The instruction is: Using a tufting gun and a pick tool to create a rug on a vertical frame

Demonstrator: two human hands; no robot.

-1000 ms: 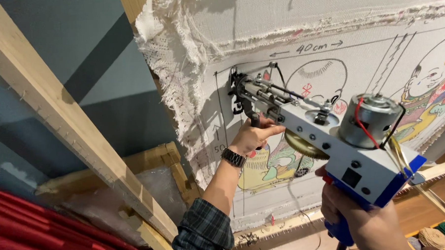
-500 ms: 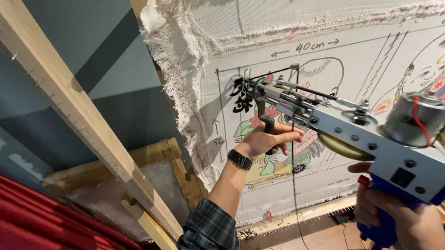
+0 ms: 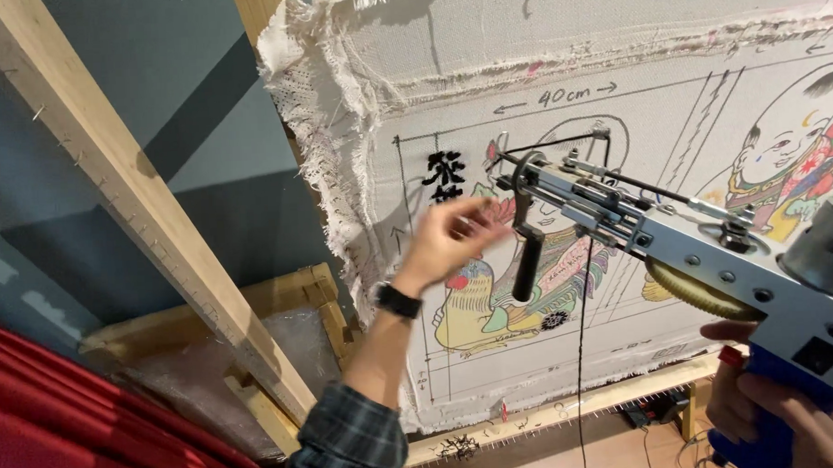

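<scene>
— Currently listed? Right hand clenched round the tufting gun's blue grip; left hand released, beside its black front handle.
— Step? Apparently repositioning, gun just off the cloth; regripping seems needed.

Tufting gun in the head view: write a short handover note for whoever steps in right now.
Right hand grips the blue handle of the tufting gun, aimed at the stretched cloth on the wooden frame.
Left hand is open and blurred, beside the gun's black front grip, not on it.
Done: a few black tufted marks at the drawing's upper left.
Left: nearly all of the coloured figure drawing is untufted. Black yarn hangs from the gun.
</scene>
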